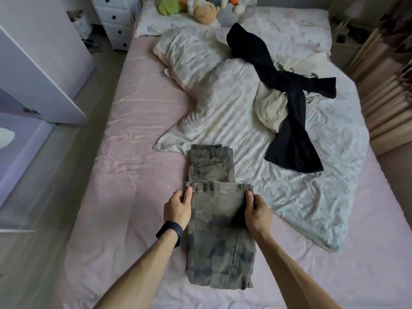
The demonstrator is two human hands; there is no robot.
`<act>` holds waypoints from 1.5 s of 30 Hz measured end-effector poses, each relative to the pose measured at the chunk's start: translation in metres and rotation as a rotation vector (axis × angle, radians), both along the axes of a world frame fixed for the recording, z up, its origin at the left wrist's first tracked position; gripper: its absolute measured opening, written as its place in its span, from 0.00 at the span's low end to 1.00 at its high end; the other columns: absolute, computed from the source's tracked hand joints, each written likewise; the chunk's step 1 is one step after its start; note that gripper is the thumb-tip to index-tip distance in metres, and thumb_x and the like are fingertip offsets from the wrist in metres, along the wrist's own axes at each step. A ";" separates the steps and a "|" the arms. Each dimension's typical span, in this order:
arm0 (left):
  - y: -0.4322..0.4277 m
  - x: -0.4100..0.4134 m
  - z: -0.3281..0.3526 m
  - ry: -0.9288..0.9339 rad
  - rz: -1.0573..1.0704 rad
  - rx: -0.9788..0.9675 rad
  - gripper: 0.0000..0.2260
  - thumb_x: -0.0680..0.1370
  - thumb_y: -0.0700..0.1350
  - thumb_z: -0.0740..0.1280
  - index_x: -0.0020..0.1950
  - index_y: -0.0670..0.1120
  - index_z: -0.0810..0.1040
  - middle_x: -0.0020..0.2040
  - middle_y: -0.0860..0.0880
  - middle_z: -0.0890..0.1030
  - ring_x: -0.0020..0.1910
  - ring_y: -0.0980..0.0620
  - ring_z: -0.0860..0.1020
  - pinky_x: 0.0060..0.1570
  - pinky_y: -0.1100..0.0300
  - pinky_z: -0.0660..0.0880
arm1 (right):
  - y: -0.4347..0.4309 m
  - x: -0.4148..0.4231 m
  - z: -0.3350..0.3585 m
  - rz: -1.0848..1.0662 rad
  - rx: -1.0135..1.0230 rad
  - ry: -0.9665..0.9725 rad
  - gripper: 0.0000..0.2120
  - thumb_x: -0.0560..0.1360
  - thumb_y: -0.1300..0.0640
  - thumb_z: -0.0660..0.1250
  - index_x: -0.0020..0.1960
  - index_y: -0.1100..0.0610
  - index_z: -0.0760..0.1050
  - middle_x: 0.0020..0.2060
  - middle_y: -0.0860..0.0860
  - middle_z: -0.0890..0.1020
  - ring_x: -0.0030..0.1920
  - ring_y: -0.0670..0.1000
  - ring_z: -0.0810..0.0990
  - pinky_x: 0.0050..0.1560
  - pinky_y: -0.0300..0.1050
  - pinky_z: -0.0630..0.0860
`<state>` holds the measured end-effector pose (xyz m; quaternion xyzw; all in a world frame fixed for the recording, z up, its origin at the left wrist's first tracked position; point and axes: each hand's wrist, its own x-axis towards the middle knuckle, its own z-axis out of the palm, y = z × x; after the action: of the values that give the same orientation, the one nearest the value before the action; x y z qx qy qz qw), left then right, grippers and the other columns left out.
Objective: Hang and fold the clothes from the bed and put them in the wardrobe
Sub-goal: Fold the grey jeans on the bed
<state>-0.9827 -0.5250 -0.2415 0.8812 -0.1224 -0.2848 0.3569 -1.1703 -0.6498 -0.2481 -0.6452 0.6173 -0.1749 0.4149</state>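
Grey-green mottled trousers (219, 237) lie on the pink bed sheet (133, 175), their legs folded over toward the waistband. My left hand (178, 208) grips the left corner of the folded hem. On the other side my right hand (256, 210) grips the right corner. Farther up the bed lie black trousers (287, 121), draped across a cream garment (269, 110).
A crumpled floral duvet (223, 103) covers the bed's right half. Pillows and soft toys (200, 10) sit at the head. A white wardrobe door (38, 70) stands open on the left, a white drawer unit (113, 18) behind it. Beige curtains (388, 90) hang at right.
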 end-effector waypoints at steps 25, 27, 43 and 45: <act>-0.191 0.140 -0.234 -0.245 -0.071 0.189 0.17 0.84 0.58 0.49 0.47 0.48 0.69 0.34 0.48 0.75 0.33 0.41 0.76 0.28 0.57 0.65 | -0.201 0.160 -0.210 0.150 -0.109 0.351 0.21 0.82 0.36 0.51 0.54 0.53 0.68 0.45 0.58 0.81 0.45 0.62 0.79 0.40 0.50 0.68; -0.188 0.138 -0.229 -0.245 -0.063 0.206 0.15 0.84 0.58 0.50 0.50 0.50 0.68 0.34 0.50 0.74 0.31 0.44 0.74 0.27 0.58 0.63 | -0.195 0.160 -0.206 0.144 -0.143 0.346 0.20 0.83 0.37 0.52 0.55 0.53 0.68 0.50 0.56 0.81 0.48 0.62 0.79 0.39 0.50 0.68; -0.167 0.084 -0.243 -0.595 -0.629 0.216 0.28 0.80 0.63 0.53 0.80 0.61 0.55 0.82 0.49 0.53 0.80 0.39 0.51 0.76 0.37 0.51 | -0.152 0.147 -0.218 0.611 -0.478 0.589 0.32 0.83 0.39 0.52 0.83 0.46 0.48 0.82 0.48 0.44 0.81 0.52 0.40 0.80 0.61 0.46; -0.171 0.091 -0.259 -0.636 -0.649 0.241 0.28 0.80 0.66 0.50 0.80 0.65 0.50 0.82 0.50 0.50 0.81 0.41 0.49 0.76 0.37 0.48 | -0.161 0.145 -0.229 0.633 -0.452 0.604 0.32 0.83 0.37 0.49 0.82 0.44 0.43 0.82 0.46 0.40 0.81 0.50 0.36 0.79 0.62 0.45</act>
<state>-0.8912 -0.6962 -0.5002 0.8762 -0.4608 -0.1094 0.0895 -1.0249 -0.8110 -0.4768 -0.8968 0.4303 0.0248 0.0999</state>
